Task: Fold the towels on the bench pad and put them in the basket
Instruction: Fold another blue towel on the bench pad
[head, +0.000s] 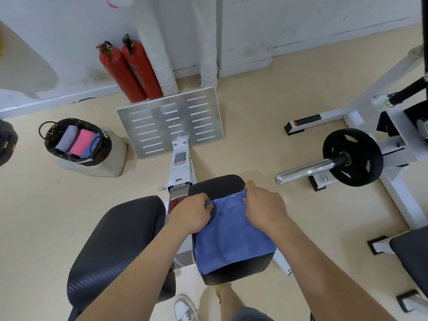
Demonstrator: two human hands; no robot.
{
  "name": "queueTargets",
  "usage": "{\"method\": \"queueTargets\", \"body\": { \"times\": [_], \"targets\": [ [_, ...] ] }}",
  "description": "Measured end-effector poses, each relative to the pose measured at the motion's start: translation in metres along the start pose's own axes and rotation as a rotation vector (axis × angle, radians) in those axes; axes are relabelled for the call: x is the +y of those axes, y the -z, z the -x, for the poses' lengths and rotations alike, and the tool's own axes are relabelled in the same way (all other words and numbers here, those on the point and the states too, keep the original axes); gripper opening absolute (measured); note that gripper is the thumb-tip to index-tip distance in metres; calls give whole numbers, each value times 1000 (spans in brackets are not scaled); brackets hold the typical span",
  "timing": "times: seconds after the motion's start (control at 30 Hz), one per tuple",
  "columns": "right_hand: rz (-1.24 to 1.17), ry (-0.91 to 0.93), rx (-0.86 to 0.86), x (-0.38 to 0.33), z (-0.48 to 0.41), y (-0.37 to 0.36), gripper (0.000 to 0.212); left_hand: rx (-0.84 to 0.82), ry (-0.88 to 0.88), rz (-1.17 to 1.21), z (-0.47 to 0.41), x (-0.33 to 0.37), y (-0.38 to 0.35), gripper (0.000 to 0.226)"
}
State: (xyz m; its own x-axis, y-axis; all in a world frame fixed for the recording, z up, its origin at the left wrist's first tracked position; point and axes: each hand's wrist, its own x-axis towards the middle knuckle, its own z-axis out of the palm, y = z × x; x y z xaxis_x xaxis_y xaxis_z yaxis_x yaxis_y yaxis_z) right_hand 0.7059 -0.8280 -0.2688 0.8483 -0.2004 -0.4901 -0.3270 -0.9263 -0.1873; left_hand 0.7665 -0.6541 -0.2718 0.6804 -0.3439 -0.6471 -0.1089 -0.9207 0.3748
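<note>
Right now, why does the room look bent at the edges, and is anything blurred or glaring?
Head view: the wide lens bows the white machine frame near the right edge; light is soft, shadows faint; the chrome bar and slotted metal plate show mild glare; the left hand, right hand and blue towel are sharp; the far left edge is smeared.

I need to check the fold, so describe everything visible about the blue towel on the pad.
The blue towel is fluffy-looking cloth, lying flat as a rough rectangle on the right black bench pad and reaching the pad's near edge. The left hand and right hand each pinch a far corner.
</note>
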Motion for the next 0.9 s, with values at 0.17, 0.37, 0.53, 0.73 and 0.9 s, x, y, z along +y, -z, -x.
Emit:
{"method": "queueTargets", "body": {
  "times": [0.17,0.37,0.53,0.73,0.9],
  "targets": [
    [-176,25,-123,9,-8,3,21,-124,-104,137,-5,-1,4,16],
    [-340,120,-182,15,-12,8,29,-135,-341,-3,-14,14,10,19],
    [-446,177,-120,15,-4,-7,36,-203,-359,0,-20,19,15,13],
    [-369,132,-112,15,-16,-10,24,-191,-188,133,-25,7,2,30],
    [-255,104,-185,10,-24,2,19,-170,-170,64,-27,9,-5,29]
  ]
}}
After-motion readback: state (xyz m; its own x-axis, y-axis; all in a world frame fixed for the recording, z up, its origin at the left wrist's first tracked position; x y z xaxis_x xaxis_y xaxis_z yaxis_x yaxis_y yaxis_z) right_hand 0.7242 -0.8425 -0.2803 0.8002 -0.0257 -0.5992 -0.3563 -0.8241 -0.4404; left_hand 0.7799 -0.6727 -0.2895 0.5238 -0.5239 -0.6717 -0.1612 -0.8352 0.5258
